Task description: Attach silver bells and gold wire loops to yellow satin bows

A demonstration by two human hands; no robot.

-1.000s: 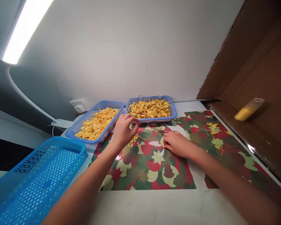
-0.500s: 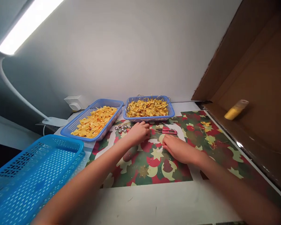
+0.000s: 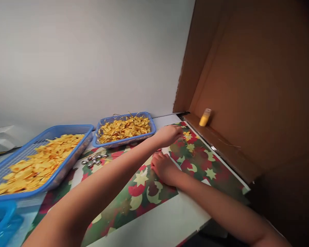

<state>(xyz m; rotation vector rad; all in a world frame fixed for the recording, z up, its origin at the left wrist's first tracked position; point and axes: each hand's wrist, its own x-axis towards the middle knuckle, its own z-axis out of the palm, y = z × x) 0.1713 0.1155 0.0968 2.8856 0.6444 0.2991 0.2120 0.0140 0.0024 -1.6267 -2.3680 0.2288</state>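
My left hand (image 3: 170,134) reaches over the patterned sheet towards its far right part, close to a few small yellow pieces (image 3: 186,133). Its fingers are curled together, and what they hold, if anything, is too small to make out. Nearer to me, my right hand (image 3: 164,168) rests on the sheet (image 3: 141,178) with its fingers bent inward; nothing can be made out in them. Several silver bells (image 3: 94,160) lie left of my hands, beside a thin gold cord (image 3: 92,154). The red scissors are mostly hidden by my hands.
A blue basket (image 3: 122,140) of gold ribbon pieces stands at the back. Another basket (image 3: 64,168) of yellow pieces is on the left, with a bright blue basket (image 3: 2,219) nearer. A yellow-filled tube (image 3: 205,117) rests by the cardboard wall (image 3: 247,85).
The view has turned to the right. My left hand has moved right across the sheet, past my right hand, to near the small yellow pieces. The lamp has left the view.
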